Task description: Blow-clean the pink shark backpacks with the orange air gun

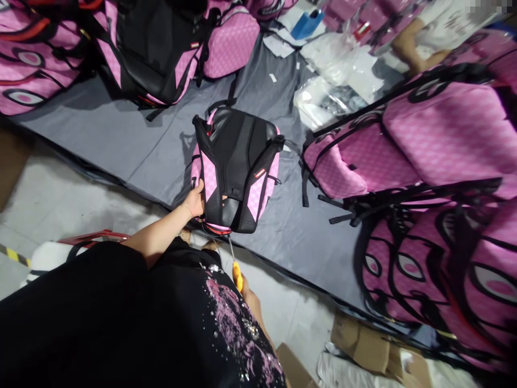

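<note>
Left hand point(195, 202): curled at the near left side of a pink-and-black backpack point(238, 145), thumb outside a shoulder strap point(212, 196), a fingertip showing past it. Backpack lies straps-up on the grey cover point(315, 237), ahead and to the right of that hand. Right hand point(247, 295): nearer the body, wrapped round a yellow-handled tool point(237, 276), its thin shaft pointing up at the bag's bottom edge. I read the step as steadying the bag while the tool works that edge; the move would call for a firm left hold and a careful tip. I can't tell whether the tip touches. Most left fingers are hidden under the strap; the dark garment point(161, 318) hides part of the right arm. Far ahead right of both hands, a co-worker's arm point(407, 49) is cut off.
</note>
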### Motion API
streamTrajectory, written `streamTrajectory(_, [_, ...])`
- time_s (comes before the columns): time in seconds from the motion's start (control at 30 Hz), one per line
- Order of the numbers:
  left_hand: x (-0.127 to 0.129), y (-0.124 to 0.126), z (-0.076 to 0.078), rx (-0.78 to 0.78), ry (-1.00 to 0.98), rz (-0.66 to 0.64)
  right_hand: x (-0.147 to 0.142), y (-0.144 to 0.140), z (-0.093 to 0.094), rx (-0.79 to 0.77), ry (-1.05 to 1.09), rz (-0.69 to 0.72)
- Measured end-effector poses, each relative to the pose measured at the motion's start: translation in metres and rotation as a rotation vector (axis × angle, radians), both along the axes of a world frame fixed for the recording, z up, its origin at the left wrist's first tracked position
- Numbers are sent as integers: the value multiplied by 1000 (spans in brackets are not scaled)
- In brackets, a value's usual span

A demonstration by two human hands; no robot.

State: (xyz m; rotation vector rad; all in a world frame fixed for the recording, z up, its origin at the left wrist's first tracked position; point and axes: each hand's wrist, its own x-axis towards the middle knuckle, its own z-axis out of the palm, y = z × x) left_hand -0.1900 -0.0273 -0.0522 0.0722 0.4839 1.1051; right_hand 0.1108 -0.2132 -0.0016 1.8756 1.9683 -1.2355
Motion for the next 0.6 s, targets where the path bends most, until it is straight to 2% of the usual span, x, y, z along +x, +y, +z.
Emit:
streamTrajectory(0.1, [0, 0, 11, 41, 132, -27, -16, 16, 0, -19, -36, 124])
streamTrajectory(0.17, [-1, -9, 25, 46, 331, -111, -22, 26, -5, -33, -135, 154])
streamTrajectory(0.23, [2, -29, 40, 3, 716, -196, -26, 31, -11, -44, -188, 151])
streamTrajectory(0.3, [12, -54, 52, 40, 1282, -160, -31, 34, -16, -62, -163, 131])
streamTrajectory(0.33, [20, -66, 55, 151, 1568, -107, -34, 36, -18, -72, -119, 121])
streamTrajectory(0.4, [38, -82, 53, 552, 1995, -57, -39, 40, -19, -81, -30, 101])
streamTrajectory(0.47, [58, -82, 40, 961, 2194, -205, -39, 42, -18, -70, 14, 72])
streamTrajectory(0.5, [66, -76, 32, 1075, 2259, -317, -35, 42, -17, -58, 34, 50])
streamTrajectory(0.53, [74, -69, 23, 1125, 2322, -420, -30, 40, -16, -53, 67, 21])
streamTrajectory(0.6, [84, -53, 8, 1105, 2428, -553, -11, 32, -12, -99, 188, -47])
